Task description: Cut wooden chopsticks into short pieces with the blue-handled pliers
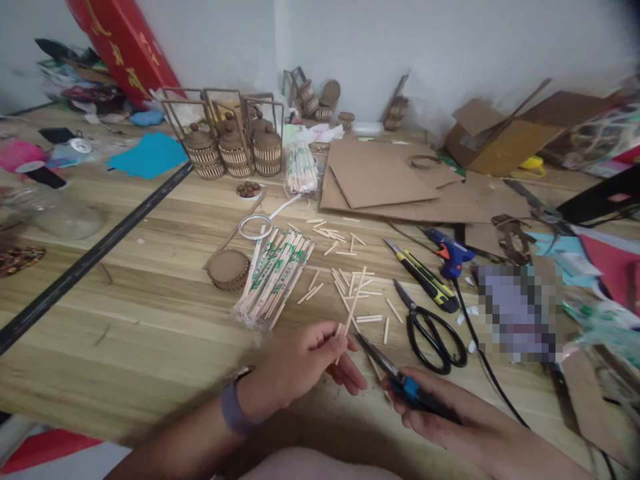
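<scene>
My left hand (315, 363) pinches a few thin wooden chopsticks (356, 300) between thumb and fingers, one reaching up well past the others. In my right hand (435, 407) is a cutting tool (411, 390) with a blue-and-black handle and a long dark metal tip, which points at my left fingertips. Another thin stick shows beside the tool, partly hidden. Short cut stick pieces (369, 319) lie scattered just beyond my hands. Left of them rests a bundle of wrapped chopsticks (280, 273) with green print.
Black scissors (434, 333), a yellow-black utility knife (423, 273) and a blue glue gun (450, 253) with its cord lie at right. A tape roll (255, 227) and round cardboard piece (229, 268) sit left. Behind stand small handled baskets (235, 147) and cardboard sheets (385, 177).
</scene>
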`<move>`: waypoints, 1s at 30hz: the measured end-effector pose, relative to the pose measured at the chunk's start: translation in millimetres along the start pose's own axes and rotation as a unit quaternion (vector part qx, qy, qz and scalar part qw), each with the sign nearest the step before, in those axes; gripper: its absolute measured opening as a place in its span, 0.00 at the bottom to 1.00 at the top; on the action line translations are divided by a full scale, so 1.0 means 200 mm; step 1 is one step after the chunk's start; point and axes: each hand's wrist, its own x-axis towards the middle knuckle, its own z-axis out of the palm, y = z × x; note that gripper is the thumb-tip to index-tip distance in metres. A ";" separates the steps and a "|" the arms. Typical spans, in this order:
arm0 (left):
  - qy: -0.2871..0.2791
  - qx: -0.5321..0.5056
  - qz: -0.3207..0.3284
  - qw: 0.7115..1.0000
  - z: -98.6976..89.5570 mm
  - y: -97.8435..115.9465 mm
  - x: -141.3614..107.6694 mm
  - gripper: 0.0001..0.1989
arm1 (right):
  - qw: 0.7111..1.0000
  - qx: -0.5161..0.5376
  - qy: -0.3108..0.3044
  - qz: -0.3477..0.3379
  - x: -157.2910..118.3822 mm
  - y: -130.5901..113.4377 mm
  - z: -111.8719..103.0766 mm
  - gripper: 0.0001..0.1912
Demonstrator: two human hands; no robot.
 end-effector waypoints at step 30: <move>-0.088 0.011 -0.045 0.995 0.01 -0.03 0.00 0.29 | 0.989 0.104 -0.098 0.029 0.13 -0.09 0.06 0.14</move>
